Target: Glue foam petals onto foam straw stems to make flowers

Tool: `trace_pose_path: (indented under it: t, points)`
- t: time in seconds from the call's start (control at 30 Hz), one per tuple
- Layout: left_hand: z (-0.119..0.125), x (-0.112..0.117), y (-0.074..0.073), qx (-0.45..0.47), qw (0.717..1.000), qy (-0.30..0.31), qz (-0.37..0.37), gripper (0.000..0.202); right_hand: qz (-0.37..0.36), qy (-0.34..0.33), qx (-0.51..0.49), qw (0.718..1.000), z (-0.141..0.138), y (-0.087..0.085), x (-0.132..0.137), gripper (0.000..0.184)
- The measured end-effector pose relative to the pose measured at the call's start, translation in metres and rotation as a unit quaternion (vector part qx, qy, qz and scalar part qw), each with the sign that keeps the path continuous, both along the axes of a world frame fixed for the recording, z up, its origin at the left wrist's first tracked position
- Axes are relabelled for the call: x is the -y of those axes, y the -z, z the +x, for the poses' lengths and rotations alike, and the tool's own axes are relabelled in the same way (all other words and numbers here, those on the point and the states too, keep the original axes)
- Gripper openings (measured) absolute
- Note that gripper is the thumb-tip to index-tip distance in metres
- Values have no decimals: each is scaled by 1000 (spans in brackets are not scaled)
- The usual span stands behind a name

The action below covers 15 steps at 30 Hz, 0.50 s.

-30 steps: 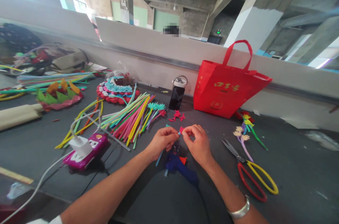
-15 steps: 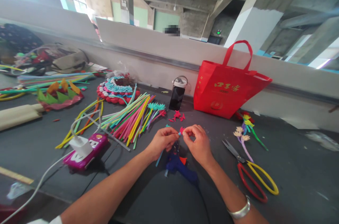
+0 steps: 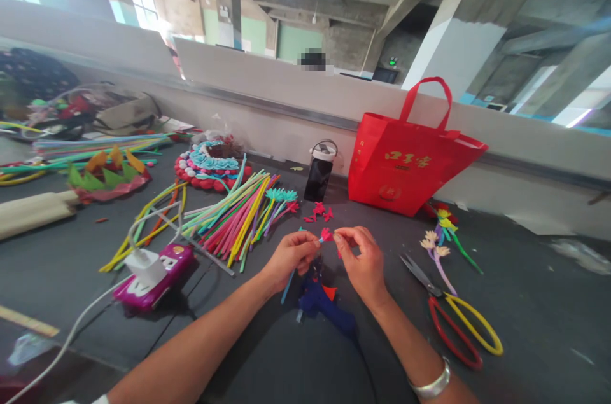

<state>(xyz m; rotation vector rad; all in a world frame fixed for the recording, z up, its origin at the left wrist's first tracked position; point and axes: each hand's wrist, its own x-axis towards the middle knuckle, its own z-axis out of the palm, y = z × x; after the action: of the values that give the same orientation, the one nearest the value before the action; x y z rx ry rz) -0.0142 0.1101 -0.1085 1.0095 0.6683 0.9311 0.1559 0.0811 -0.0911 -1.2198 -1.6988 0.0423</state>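
Note:
My left hand (image 3: 293, 256) pinches a thin blue chenille stem (image 3: 287, 286), whose lower end pokes out below the fingers. A small red flower (image 3: 326, 235) sits at the stem's top. The fingertips of my right hand (image 3: 361, 261) are closed at the flower's right edge, on a red petal; another bit of red shows under them. Just below both hands, a dark blue glue gun (image 3: 327, 305) rests on the dark table (image 3: 267, 353). Beyond them lie several loose red petal pieces (image 3: 319, 210).
Scissors (image 3: 442, 299) and finished flowers (image 3: 442, 238) lie to the right. Left are bundled chenille stems (image 3: 238, 216) and a purple power strip (image 3: 155, 277) with a white plug. A black bottle (image 3: 319, 178) and red bag (image 3: 405, 165) stand at the back.
My right hand has shifted slightly right, its fingertips now at the flower's edge, so more of the red petals shows. My left hand stays nearly still with the stem.

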Motion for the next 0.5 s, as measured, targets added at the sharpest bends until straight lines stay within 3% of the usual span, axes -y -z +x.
trace_pose_path:
  t: [0.5]
  points:
    - [0,-1,1,43,999,1,-12,16,1,-6,-6,1000,-6,5,2,13]
